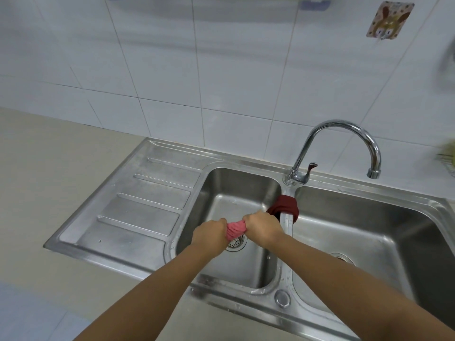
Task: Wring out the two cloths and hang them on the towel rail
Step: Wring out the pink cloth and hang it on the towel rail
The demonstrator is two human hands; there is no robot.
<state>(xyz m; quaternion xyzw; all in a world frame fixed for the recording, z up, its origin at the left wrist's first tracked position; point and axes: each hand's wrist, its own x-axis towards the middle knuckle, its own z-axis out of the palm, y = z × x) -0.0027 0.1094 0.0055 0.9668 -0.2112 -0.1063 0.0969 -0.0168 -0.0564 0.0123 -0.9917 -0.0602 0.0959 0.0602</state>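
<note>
1. Both hands were out over the left basin of the steel sink [157, 200], and they had the pink cloth [235, 230] between them.
2. The left hand [209, 233] was fisted tight around one end of the pink cloth, fingers curled right over it.
3. The right hand [263, 228] was clenched just as hard on the other end, so only a short bunched stretch of pink showed between the two fists.
4. That cloth hung directly above the drain strainer [235, 242] in the left basin.
5. The second one, the dark red cloth [285, 205], lay draped over the divider between the two basins, just behind the right hand and untouched by either hand.
6. The chrome tap [339, 148] stood at the back of the divider, its spout curving out over the right basin.
7. Up top, a blurred towel rail [221, 6] ran along the white tiled wall, well apart from both cloths.
</note>
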